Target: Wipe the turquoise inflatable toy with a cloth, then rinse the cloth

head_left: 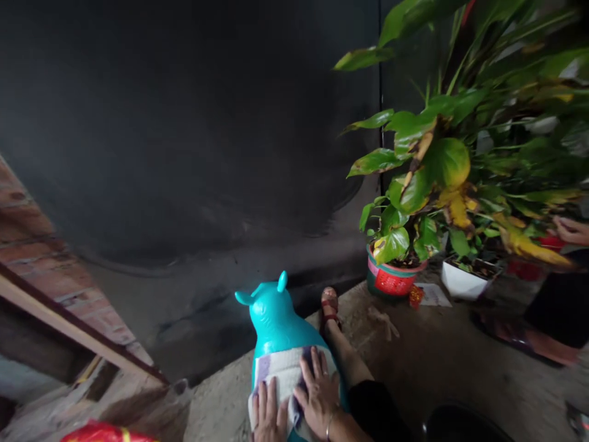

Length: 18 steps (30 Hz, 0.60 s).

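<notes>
A teal inflatable animal toy (276, 319) with small ears stands on the concrete floor in front of me. A pale folded cloth (283, 374) lies over its back. My left hand (268, 414) rests flat on the cloth's near left part, fingers apart. My right hand (317, 396), with a bangle at the wrist, presses flat on the cloth's right side. My leg and sandalled foot (329, 305) stretch out just right of the toy.
A potted plant in a red and green pot (391, 279) and a white planter (464, 279) stand at right under large leaves. Another person's hand (570, 230) and sandalled foot (515, 334) show at far right. A brick wall (41, 252) is at left.
</notes>
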Motion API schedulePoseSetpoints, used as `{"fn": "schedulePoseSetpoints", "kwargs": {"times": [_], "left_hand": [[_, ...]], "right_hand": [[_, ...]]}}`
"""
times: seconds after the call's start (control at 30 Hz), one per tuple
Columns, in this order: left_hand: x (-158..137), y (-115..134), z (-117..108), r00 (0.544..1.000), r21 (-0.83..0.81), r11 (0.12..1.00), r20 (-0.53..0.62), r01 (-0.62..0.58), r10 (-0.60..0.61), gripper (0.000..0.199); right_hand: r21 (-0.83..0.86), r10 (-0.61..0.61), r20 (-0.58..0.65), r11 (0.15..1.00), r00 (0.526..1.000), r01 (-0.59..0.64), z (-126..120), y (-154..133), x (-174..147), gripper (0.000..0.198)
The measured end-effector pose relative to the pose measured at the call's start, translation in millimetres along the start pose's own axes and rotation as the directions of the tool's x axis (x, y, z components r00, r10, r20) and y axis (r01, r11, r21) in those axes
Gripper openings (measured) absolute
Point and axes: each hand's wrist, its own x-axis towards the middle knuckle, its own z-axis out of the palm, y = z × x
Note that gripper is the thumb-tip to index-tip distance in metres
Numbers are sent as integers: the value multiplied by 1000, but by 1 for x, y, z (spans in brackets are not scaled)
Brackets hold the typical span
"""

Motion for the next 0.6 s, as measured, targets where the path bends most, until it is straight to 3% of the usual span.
{"fn": "schedulePoseSetpoints", "kwargs": {"times": [0.23, 0.4, 0.6], "left_hand": [[42, -10, -7, 964, -100, 978, 214, 185, -160, 61], [58, -9, -12, 966, -158, 967, 196, 201, -169, 62], [55, -14, -10, 981, -194, 968, 140, 160, -135, 59]], "right_hand": [[30, -126, 101, 992, 987, 123, -28, -1, 51, 67], [39, -194, 91, 981, 977, 191, -30, 0, 76, 67], [19, -107, 62, 994, 992, 106, -24, -11, 58, 65]]}}
